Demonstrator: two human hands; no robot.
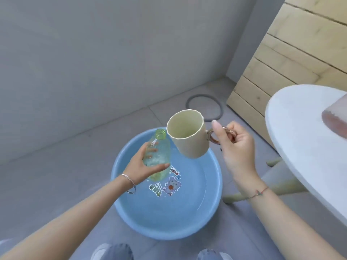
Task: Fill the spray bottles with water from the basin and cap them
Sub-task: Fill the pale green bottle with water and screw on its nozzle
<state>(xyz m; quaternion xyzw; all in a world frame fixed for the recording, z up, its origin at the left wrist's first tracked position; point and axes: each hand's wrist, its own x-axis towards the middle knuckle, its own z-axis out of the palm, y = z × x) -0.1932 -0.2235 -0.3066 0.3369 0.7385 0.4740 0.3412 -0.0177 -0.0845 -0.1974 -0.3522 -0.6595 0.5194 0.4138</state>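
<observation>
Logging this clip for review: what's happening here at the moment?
A person works over a blue basin of water on the floor. The left hand holds an uncapped green bottle, tilted, above the basin. The right hand holds a cream mug by its handle, tipped toward the bottle's mouth. No stream of water shows between them.

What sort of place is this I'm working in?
Probably a balcony or utility corner of a home: grey floor tiles, a blue basin set on the floor, a wooden slatted panel and a white round table nearby.
</observation>
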